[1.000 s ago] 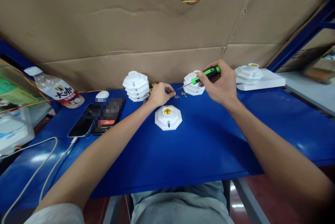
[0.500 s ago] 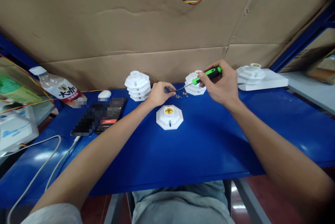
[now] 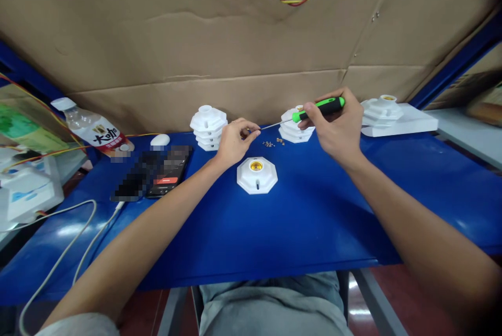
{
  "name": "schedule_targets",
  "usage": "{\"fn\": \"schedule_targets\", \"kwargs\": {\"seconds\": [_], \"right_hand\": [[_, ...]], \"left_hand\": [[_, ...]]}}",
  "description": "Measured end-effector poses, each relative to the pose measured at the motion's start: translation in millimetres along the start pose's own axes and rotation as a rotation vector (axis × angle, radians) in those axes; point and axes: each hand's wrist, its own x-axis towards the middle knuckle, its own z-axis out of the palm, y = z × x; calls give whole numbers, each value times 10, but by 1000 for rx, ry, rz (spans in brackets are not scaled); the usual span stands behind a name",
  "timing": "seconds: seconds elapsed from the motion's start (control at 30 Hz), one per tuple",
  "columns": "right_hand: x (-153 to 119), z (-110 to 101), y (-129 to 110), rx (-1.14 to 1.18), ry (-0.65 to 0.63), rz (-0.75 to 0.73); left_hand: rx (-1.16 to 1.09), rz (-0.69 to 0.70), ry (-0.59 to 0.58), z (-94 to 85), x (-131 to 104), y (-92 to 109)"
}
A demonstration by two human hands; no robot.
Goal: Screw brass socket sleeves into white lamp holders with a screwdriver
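Note:
In my right hand [image 3: 339, 125] is a green and black screwdriver [image 3: 321, 109], its shaft slanting down to the left. My left hand [image 3: 237, 140] pinches at the screwdriver's tip; whatever tiny piece is between the fingertips is too small to make out. Just below and right of those fingers, small screws [image 3: 269, 144] and brassy bits [image 3: 280, 141] lie scattered on the blue table. Nearer to me sits a white octagonal lamp holder [image 3: 257, 176] with a gold-coloured socket facing up. Neither hand touches it.
A stack of white lamp holders [image 3: 208, 129] stands left of my left hand, another stack [image 3: 296, 129] behind my right. One more holder [image 3: 382, 111] rests on a white box [image 3: 415, 120]. Left are a bottle [image 3: 96, 129], two phones [image 3: 170, 171], a white cable [image 3: 94, 226] and a small white case [image 3: 160, 140].
Both hands have risen slightly from the scattered screws, with the screwdriver tip still at my left fingertips. My right hand has shifted a little right, and the view has turned slightly.

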Motion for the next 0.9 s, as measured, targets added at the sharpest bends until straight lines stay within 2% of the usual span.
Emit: {"fn": "schedule_targets", "kwargs": {"seconds": [0.2,0.5,0.57,0.7,0.8,0.9], "right_hand": [[-8,43,109,134,-22,45],[-25,48,112,166,-33,64],[-16,41,119,187,-35,80],[-2,31,125,266,-84,165],[-11,30,139,300,-191,238],[-51,39,154,214,-362,279]], "left_hand": [[-3,31,93,-125,-15,16],[39,-43,23,-302,-129,68],[154,-79,-34,-363,-204,52],[417,-61,-243,-427,-363,-4],[557,-29,-346,-399,-424,-14],[641,-46,-417,-357,-426,19]]}}
